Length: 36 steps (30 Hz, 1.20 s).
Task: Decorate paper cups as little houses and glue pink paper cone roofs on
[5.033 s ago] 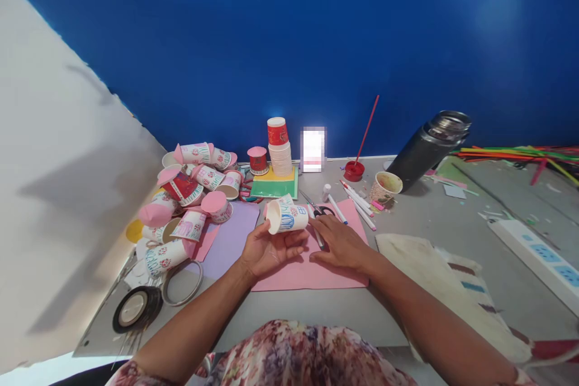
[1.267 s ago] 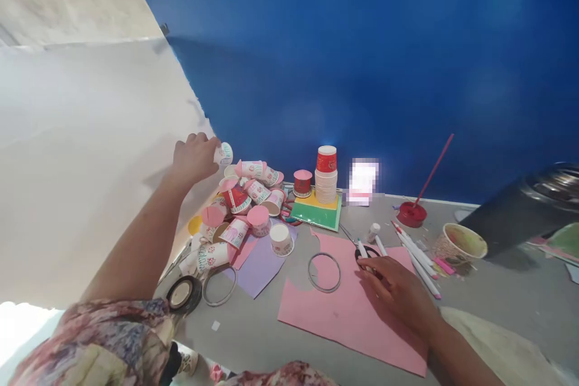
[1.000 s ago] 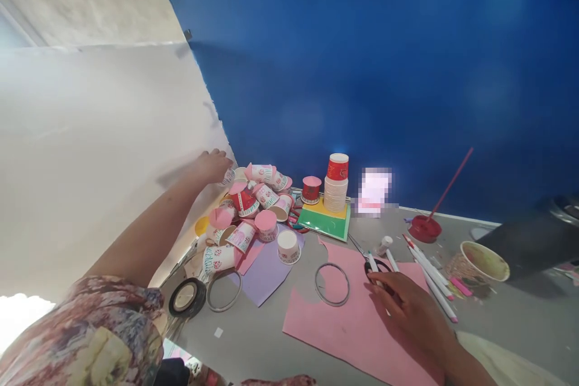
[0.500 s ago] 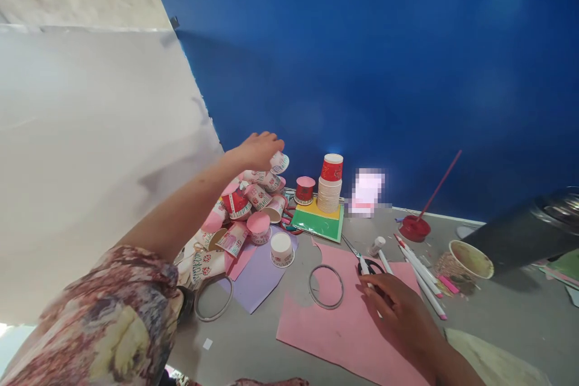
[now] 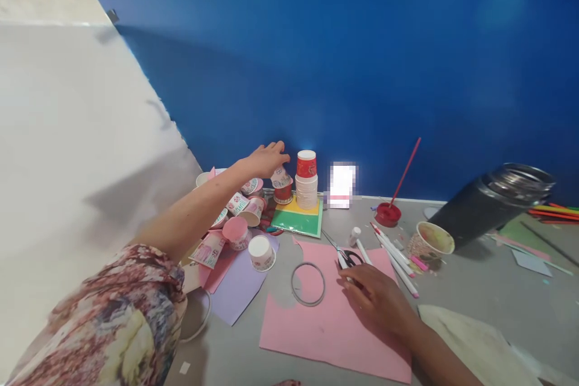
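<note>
My left hand (image 5: 268, 160) reaches to the back and grips a patterned white paper cup (image 5: 281, 177) from above. That cup sits over or just touches a red paper cup (image 5: 283, 194); the exact contact is hidden. Right of it rises a stack of white cups (image 5: 306, 192) with a red cup (image 5: 306, 164) on top. Over the pink paper (image 5: 312, 338), my right hand (image 5: 373, 298) is closed around a white marker (image 5: 342, 261), partly covered by the fingers. Scissors (image 5: 354, 257) lie against the marker, blades pointing away.
Many decorated cups (image 5: 235, 232) lie heaped at left beside purple paper (image 5: 239, 295). A white cup (image 5: 261, 253) stands upside down. A metal ring (image 5: 308, 303) lies on the pink paper. Markers (image 5: 398, 259), a paper cup (image 5: 434, 241) and a dark flask (image 5: 484, 208) are at right.
My left hand has carried the white cup rightward from the heap to the red cup beside the stack. My right hand stays over the pink paper. The view has turned right.
</note>
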### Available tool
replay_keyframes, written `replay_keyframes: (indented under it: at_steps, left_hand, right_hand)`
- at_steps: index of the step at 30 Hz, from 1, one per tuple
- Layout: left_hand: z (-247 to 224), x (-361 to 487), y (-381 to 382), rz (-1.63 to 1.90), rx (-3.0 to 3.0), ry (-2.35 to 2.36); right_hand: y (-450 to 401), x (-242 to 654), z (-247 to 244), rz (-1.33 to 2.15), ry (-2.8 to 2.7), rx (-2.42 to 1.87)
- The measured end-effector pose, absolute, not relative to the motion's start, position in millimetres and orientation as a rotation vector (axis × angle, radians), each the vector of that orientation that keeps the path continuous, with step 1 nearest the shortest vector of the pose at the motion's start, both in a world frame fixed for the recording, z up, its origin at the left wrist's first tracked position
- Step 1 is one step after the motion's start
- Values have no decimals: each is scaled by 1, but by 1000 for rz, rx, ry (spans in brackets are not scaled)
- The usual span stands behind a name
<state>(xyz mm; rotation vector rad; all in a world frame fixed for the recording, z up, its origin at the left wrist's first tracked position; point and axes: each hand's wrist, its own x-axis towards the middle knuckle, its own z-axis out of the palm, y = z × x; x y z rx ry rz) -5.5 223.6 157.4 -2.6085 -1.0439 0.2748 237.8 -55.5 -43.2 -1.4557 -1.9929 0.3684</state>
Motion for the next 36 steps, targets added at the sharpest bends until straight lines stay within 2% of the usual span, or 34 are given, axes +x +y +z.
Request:
replay_keyframes:
  at_steps: [6,11,15,18,20,23,26,29,32,34,36]
  left_hand:
    - [164,-37,201,42,-2636,-1101]
    - [176,-70,148,-143,-2825,-1289]
    - [172,-79,83,13,-3010,-1459]
    - [145,-71,34,105,-3427,-1283]
    - [119,-62,6,349,-3705,-1063]
    - [76,-50,-24,559,-3748,-1089]
    - [45,-47,-43,382,-3885,-1100]
    - [34,-49,-53,195,-4026,-1041]
    - [42,-58,-59,251,-3912,-1172]
    - [55,-74,-59,252,-3655,-1500]
    - [70,-97,-56,52,-3186,-1907]
  right_hand:
    - [-54,242,-45,326,-2043,-1386]
    - [-54,243,-40,347,-2074,-1421]
    - [-54,244,-41,354,-2049,-1457]
    - [-55,246,-43,337,-2026,-1453]
    - [-56,248,-44,321,-2020,-1443]
    - [-57,249,-47,305,-2047,-1415]
    - [-57,248,-49,290,-2075,-1382]
    - [-58,246,-49,282,-2085,-1366]
    - [-58,244,-47,290,-2088,-1341]
    - [-58,244,-46,276,-2079,-1327]
    - [-59,245,-44,263,-2069,-1333]
